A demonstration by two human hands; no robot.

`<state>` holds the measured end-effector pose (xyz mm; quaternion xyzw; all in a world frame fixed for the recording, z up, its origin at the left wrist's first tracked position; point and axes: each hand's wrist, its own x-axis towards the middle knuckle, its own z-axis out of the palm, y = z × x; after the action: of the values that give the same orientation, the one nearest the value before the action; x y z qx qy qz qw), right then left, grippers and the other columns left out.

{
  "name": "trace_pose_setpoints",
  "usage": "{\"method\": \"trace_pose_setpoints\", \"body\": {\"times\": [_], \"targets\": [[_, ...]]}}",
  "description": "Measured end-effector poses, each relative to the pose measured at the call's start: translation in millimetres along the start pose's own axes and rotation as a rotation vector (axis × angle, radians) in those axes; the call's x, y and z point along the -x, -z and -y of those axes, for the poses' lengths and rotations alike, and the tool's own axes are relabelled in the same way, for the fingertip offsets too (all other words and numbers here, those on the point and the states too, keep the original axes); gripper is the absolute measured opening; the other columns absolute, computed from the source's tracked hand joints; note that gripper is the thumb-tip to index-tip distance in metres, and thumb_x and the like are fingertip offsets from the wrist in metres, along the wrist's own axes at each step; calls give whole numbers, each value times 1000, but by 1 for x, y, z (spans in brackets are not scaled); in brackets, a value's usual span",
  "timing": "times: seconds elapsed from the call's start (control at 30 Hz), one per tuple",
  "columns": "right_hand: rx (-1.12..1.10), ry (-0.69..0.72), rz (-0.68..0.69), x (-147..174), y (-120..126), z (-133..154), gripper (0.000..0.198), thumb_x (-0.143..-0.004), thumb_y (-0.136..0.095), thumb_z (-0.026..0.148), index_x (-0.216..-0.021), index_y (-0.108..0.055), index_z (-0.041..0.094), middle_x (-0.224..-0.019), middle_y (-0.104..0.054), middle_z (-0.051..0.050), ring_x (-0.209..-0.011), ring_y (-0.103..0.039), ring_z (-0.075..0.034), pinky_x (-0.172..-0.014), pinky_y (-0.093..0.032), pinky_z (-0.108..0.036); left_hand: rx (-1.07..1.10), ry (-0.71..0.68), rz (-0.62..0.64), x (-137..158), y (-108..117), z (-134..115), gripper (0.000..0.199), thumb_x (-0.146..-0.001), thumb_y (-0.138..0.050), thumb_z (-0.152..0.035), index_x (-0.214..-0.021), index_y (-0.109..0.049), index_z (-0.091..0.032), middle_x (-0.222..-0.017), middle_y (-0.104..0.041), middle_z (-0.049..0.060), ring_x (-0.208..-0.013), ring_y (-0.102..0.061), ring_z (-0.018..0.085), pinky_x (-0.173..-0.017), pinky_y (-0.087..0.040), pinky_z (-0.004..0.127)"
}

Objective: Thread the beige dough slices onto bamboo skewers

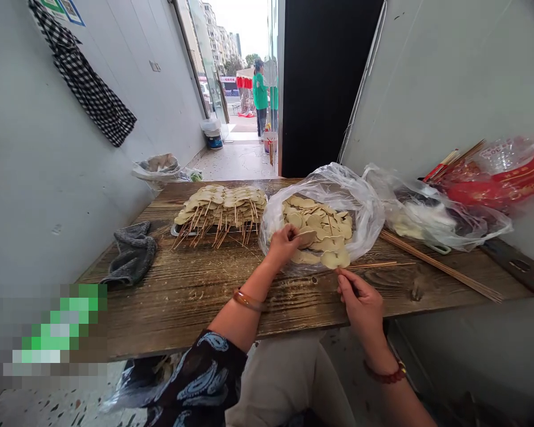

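Observation:
My left hand (pixel 283 244) pinches a thin, flat beige food slice (pixel 307 238) at the near left of an open clear plastic bag (pixel 367 204). Loose slices (pixel 318 220) of the same kind lie heaped in the bag. In my right hand (pixel 361 299), closed in a pinch, is the lower end of a thin wooden skewer, mostly hidden by the fingers. On it sits a beige slice (pixel 336 259) at the bag's front edge. Left of the bag, threaded skewers (pixel 222 204) are piled on a tray, their bare sticks pointing towards me.
Bare skewers (pixel 440 267) lie on the wooden table (pixel 196 308), right of the bag. A dark grey cloth (pixel 131 255) rests at the left. Further right are another plastic bag (pixel 431 222), red packaging (pixel 507 178) and a dark flat handle (pixel 516 267). A person (pixel 260 95) stands beyond the doorway.

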<state>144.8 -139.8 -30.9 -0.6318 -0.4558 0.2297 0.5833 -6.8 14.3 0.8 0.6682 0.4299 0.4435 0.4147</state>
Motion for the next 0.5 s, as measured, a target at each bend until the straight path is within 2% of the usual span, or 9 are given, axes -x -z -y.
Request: {"method": "trace_pose_setpoints", "body": {"times": [0.1,0.17,0.3,0.5], "targets": [[22,9,29,0,2,-1,36,-82,-57,42,-102,-71,16,-71,-67,-5,-56,-58,-14,-50,-48,-24,369,156,16,1,4,-3,22,-65,-66,-27,-78,-53,-15,-60,-55,-4,-53,-51,9,-52,-43,22],[39,31,96,-1,4,-1,34,-82,-57,41,-101,-72,17,-69,-67,-4,-56,-58,-14,-49,-47,-24,511,201,19,2,7,-5,33,-60,-72,-32,-82,-56,-13,-63,-59,-1,-52,-52,9,-51,-44,22],[81,87,227,-3,6,2,31,-82,-56,39,-98,-73,18,-64,-66,-3,-55,-59,-15,-48,-47,-24,584,197,-34,1,14,-9,39,-56,-76,-37,-81,-59,-12,-64,-60,-1,-48,-50,7,-46,-42,20],[148,195,301,-5,6,7,29,-83,-53,37,-93,-74,20,-63,-67,-3,-57,-61,-16,-52,-49,-26,552,122,-136,-2,23,-11,33,-61,-72,-34,-83,-58,-15,-66,-58,-2,-51,-50,6,-44,-40,17]]}}
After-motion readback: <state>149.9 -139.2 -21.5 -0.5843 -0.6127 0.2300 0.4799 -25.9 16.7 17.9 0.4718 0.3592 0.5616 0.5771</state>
